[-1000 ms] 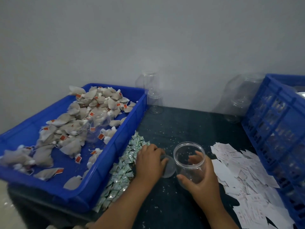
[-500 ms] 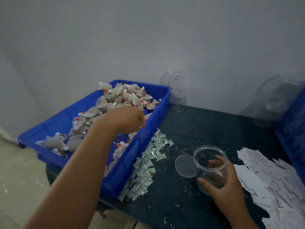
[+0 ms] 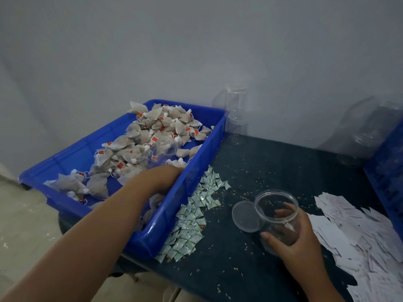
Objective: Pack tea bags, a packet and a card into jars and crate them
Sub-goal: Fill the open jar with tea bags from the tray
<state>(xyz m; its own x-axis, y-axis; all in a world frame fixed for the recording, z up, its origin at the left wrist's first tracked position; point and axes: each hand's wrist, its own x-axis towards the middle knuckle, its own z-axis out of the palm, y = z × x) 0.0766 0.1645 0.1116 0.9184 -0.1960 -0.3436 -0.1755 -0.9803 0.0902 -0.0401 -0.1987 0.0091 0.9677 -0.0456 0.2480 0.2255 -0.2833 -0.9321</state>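
Observation:
A blue tray (image 3: 192,177) on the left holds several grey tea bags (image 3: 152,136) with red tags. My left hand (image 3: 161,179) reaches down into the tray's near right corner among the bags; its fingers are hidden beneath it. My right hand (image 3: 298,238) grips an open clear jar (image 3: 275,205) upright on the dark table. The jar's clear lid (image 3: 245,216) lies flat just left of it. Small green-white packets (image 3: 196,210) are strewn between tray and jar. White cards (image 3: 353,232) are piled to the right.
A blue crate (image 3: 390,171) stands at the right edge. Two stacked clear jars (image 3: 236,118) stand by the wall behind the tray, and more jars (image 3: 366,131) sit at the back right. Another clear jar (image 3: 163,149) lies among the tea bags. Crumbs dot the table.
My left hand let go of the lid beside the jar, swung over the tray and has dropped into its near right corner. My right hand kept hold of the jar.

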